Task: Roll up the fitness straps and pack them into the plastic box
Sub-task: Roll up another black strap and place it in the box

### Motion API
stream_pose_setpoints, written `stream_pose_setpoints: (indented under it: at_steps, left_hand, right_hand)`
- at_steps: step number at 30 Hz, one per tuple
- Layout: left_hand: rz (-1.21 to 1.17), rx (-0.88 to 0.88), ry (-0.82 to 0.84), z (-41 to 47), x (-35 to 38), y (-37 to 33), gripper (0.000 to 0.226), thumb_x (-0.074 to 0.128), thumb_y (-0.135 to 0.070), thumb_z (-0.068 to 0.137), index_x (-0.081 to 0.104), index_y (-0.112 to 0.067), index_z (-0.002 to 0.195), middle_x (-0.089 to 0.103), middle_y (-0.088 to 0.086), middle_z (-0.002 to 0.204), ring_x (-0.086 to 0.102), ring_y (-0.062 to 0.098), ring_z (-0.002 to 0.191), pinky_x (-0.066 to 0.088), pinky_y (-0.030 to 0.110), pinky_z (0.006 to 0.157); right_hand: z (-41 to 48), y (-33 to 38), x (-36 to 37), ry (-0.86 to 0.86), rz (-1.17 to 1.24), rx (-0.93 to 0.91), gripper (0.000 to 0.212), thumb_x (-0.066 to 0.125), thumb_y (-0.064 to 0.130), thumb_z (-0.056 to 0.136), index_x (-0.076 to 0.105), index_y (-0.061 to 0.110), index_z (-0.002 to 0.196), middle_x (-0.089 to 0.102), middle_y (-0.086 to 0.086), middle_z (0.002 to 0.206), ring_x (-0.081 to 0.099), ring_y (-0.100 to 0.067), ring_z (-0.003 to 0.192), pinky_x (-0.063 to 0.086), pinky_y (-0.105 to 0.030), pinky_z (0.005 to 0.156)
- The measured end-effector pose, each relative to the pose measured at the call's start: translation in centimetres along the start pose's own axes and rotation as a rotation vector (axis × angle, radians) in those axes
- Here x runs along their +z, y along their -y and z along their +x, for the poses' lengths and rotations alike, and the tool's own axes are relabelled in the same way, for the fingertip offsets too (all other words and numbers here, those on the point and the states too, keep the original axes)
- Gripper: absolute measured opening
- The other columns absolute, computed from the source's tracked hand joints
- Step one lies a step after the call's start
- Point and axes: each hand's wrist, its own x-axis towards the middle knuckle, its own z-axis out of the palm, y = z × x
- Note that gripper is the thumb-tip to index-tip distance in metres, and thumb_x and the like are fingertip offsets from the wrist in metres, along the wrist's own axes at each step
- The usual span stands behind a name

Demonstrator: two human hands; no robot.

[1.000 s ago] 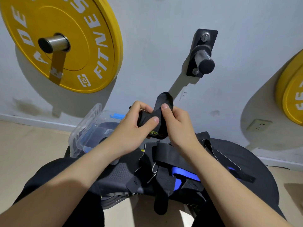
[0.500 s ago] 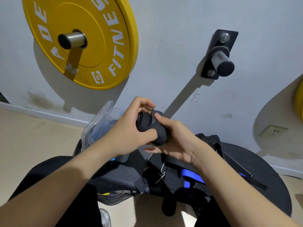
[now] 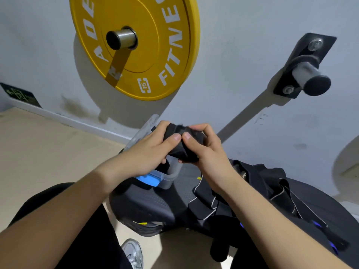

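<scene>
A black fitness strap (image 3: 183,150), wound into a tight roll, sits between both hands above the box. My left hand (image 3: 149,150) grips its left side, thumb on the front. My right hand (image 3: 204,150) grips the right side, fingers curled over the top. The two thumbs nearly touch. Just below and behind my left hand stands the clear plastic box (image 3: 171,177), its lid (image 3: 142,131) tipped open toward the wall and a blue clip (image 3: 148,179) on its front. More black straps (image 3: 252,193) lie loose on the dark round platform (image 3: 147,206) to the right.
A yellow weight plate (image 3: 161,45) hangs on a wall peg above. A bare black peg (image 3: 310,78) juts from the wall at the right. Beige floor (image 3: 48,152) spreads to the left. My shoe (image 3: 134,253) shows at the bottom.
The loose strap end that stuck up a second ago has been wound in, leaving a compact roll. The view has swung to the left and both hands now grip the roll above the box.
</scene>
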Motion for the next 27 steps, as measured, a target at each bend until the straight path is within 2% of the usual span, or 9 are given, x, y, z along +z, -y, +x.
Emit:
stream_pose_setpoints:
  at_steps: [2, 4, 6, 8, 10, 15, 19, 23, 27]
  left_hand:
    - [0.117, -0.008, -0.01, 0.1, -1.0, 1.3, 0.028, 0.042, -0.063, 0.108, 0.052, -0.043, 0.125, 0.071, -0.006, 0.102, 0.071, 0.013, 0.085, 0.057, 0.036, 0.078]
    - [0.345, -0.012, -0.003, 0.1, -1.5, 2.9, 0.024, 0.047, -0.052, 0.109, 0.06, -0.032, 0.111, 0.069, -0.005, 0.092, 0.067, 0.016, 0.088, 0.055, 0.042, 0.081]
    - [0.626, -0.044, 0.13, -0.2, -1.7, 5.0, 0.017, 0.053, -0.037, 0.108, 0.065, -0.026, 0.113, 0.065, -0.004, 0.103, 0.065, 0.02, 0.101, 0.052, 0.045, 0.092]
    - [0.774, -0.118, 0.314, -0.6, -1.6, 6.9, 0.027, 0.056, -0.035, 0.106, 0.06, -0.026, 0.131, 0.052, -0.002, 0.122, 0.061, 0.024, 0.112, 0.049, 0.046, 0.101]
    - [0.817, -0.16, 0.412, -0.8, -1.2, 8.2, 0.039, 0.06, -0.035, 0.104, 0.052, -0.023, 0.141, 0.044, 0.002, 0.13, 0.059, 0.028, 0.115, 0.049, 0.049, 0.102]
    - [0.919, -0.061, 0.364, -0.2, -0.4, 9.8, 0.039, 0.056, -0.032, 0.107, 0.045, -0.021, 0.142, 0.042, 0.006, 0.134, 0.047, 0.029, 0.123, 0.045, 0.046, 0.106]
    - [1.049, 0.024, 0.343, 0.2, 0.0, 10.5, 0.044, 0.054, -0.032, 0.105, 0.042, -0.022, 0.146, 0.044, 0.007, 0.137, 0.041, 0.029, 0.128, 0.039, 0.044, 0.11]
    - [1.038, 0.0, 0.472, 0.8, 1.1, 11.1, 0.063, 0.054, -0.032, 0.106, 0.027, -0.027, 0.163, 0.045, 0.01, 0.146, 0.041, 0.032, 0.139, 0.033, 0.047, 0.118]
    - [1.075, -0.046, 0.504, 1.6, 2.1, 11.4, 0.081, 0.054, -0.016, 0.102, 0.012, -0.034, 0.168, 0.04, 0.013, 0.158, 0.037, 0.037, 0.143, 0.027, 0.049, 0.121]
  right_hand:
    - [1.1, -0.5, 0.1, -0.038, -0.358, -0.185, 0.015, 0.074, 0.028, 0.098, 0.065, 0.025, 0.11, 0.075, 0.008, 0.096, 0.074, -0.014, 0.088, 0.062, -0.035, 0.071]
    - [2.4, -1.3, 0.0, -0.065, -0.709, -0.334, 0.019, 0.076, 0.03, 0.094, 0.067, 0.031, 0.11, 0.073, 0.013, 0.1, 0.069, -0.009, 0.095, 0.055, -0.026, 0.083]
    - [3.6, -2.4, 0.1, -0.057, -0.939, -0.349, 0.029, 0.077, 0.027, 0.092, 0.067, 0.03, 0.119, 0.07, 0.007, 0.109, 0.064, -0.014, 0.105, 0.05, -0.03, 0.091]
    - [4.6, -3.8, 0.3, 0.015, -1.038, -0.237, 0.038, 0.074, 0.022, 0.093, 0.064, 0.029, 0.128, 0.063, -0.002, 0.116, 0.06, -0.02, 0.114, 0.049, -0.035, 0.097]
    - [5.5, -5.2, 0.8, 0.088, -1.088, -0.155, 0.047, 0.07, 0.015, 0.095, 0.06, 0.028, 0.138, 0.056, -0.007, 0.125, 0.059, -0.028, 0.12, 0.048, -0.037, 0.103]
    - [8.3, -7.5, 2.2, 0.162, -1.225, -0.116, 0.069, 0.065, 0.003, 0.092, 0.041, 0.013, 0.155, 0.05, -0.017, 0.143, 0.055, -0.044, 0.122, 0.047, -0.052, 0.102]
    - [10.1, -8.0, 1.3, 0.2, -1.46, -0.136, 0.062, 0.063, -0.008, 0.085, 0.053, 0.012, 0.142, 0.055, -0.012, 0.137, 0.055, -0.04, 0.11, 0.046, -0.042, 0.089]
    - [10.9, -8.4, 1.1, 0.35, -1.702, -0.119, 0.048, 0.056, -0.012, 0.087, 0.065, 0.017, 0.126, 0.056, -0.007, 0.131, 0.054, -0.035, 0.114, 0.049, -0.039, 0.088]
    - [11.7, -9.4, 1.3, 0.457, -1.805, -0.086, 0.05, 0.058, -0.01, 0.091, 0.07, 0.02, 0.129, 0.059, -0.005, 0.136, 0.055, -0.034, 0.119, 0.052, -0.04, 0.097]
